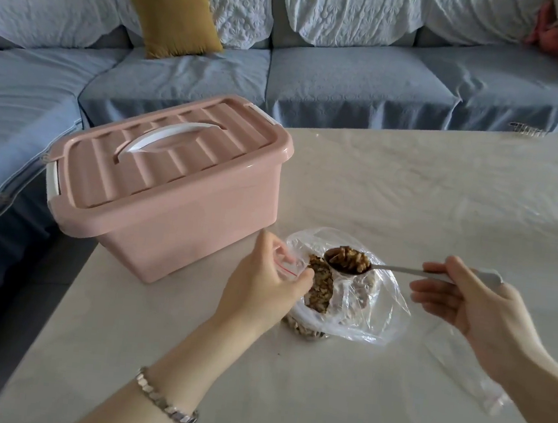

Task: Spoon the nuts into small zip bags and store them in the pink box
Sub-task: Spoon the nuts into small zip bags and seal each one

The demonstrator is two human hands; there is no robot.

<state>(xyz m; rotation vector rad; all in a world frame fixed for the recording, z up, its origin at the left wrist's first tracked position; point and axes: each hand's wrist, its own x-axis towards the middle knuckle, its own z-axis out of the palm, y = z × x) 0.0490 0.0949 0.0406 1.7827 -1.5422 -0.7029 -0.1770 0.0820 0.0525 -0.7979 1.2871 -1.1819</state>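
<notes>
Pink box (168,199) sits at the table (444,194) edge. Our left hand (263,278) pinches the zip bag (290,265); right hand (461,299) holds the spoon (348,260) beside it.

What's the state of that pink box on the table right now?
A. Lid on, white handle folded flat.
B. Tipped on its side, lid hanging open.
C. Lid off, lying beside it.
A: the pink box stands upright with its lid on, and the white handle lies flat in the lid's recess.
</notes>
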